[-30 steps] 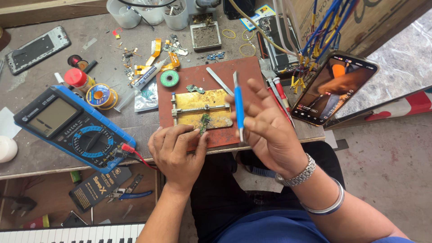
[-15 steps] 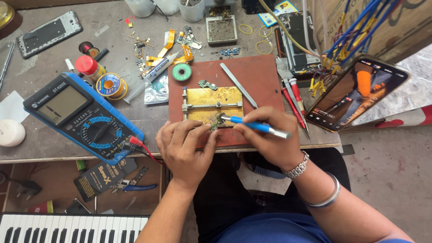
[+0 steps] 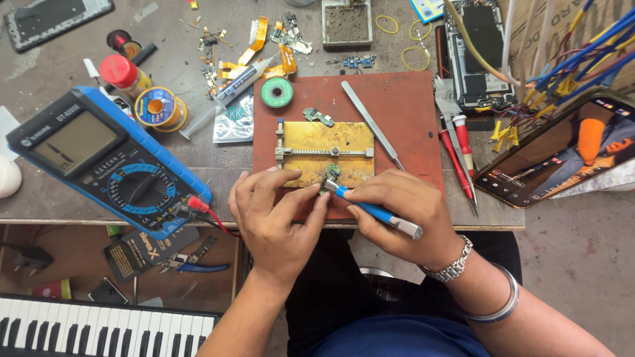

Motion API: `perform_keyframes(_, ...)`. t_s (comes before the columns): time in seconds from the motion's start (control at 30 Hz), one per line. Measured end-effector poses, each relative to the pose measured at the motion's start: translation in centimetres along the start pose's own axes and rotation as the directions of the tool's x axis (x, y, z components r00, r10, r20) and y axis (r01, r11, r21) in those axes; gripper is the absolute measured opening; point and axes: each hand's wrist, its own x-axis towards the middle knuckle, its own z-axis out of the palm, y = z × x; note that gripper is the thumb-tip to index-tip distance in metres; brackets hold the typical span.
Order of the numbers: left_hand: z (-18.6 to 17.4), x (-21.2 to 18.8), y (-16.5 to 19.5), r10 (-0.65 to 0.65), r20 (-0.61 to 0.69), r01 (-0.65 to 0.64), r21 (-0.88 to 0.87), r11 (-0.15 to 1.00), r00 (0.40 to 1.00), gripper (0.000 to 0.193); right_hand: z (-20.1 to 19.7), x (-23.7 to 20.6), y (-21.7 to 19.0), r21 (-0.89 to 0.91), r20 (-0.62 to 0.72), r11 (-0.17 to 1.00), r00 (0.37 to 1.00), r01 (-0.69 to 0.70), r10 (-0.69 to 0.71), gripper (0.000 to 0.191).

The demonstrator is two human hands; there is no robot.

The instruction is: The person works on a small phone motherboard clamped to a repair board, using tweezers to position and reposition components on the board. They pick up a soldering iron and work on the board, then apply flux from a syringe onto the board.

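1. A small green circuit board [image 3: 333, 172] lay clamped at the lower edge of a brass-coloured holding plate [image 3: 324, 152], which rested on a reddish-brown mat [image 3: 403, 125] on the bench [image 3: 59, 59].
2. The right hand [image 3: 405, 218] was closed around a blue-handled tool [image 3: 370, 210], gripped like a pen, its tip touching the green board.
3. The left hand [image 3: 274, 215] held nothing; its fingers were loosely curled, fingertips resting on the plate's lower edge just beside the board.
4. Metal tweezers [image 3: 372, 133] lay diagonally on the mat, right of the plate; a second small green board [image 3: 318, 117] sat above it.
5. A blue multimeter [image 3: 109, 165] lay to the left, near a solder spool [image 3: 159, 108].
6. A lit phone [image 3: 562, 152] lay at the right; red screwdrivers [image 3: 460, 155] lay between it and the mat.
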Motion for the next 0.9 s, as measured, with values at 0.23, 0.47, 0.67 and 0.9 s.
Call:
perform_keyframes(0.23,-0.5,0.2,0.5,-0.012,0.023,0.012,-0.001,1.000,1.000,0.018,-0.6,0.1,-0.5,0.022,0.046,1.000,0.999,0.013,-0.014,0.022)
perform_keyframes(0.47,-0.5,0.4,0.9,-0.027,0.029,0.027,-0.007,1.000,0.999,0.018,-1.0,0.2,-0.4,0.004,0.026,0.993,0.993,-0.117,0.117,0.020)
perform_keyframes(0.67,-0.4,0.4,1.0,-0.033,0.037,0.033,-0.002,0.999,0.999,0.019,-1.8,0.5,-0.2,0.046,0.081,0.979,0.978,-0.196,0.192,0.018)
perform_keyframes(0.9,-0.3,0.5,1.1,-0.035,0.047,0.035,0.001,0.999,0.998,0.018,-2.2,0.9,0.1,0.059,0.102,0.957,0.955,-0.285,0.279,0.016)
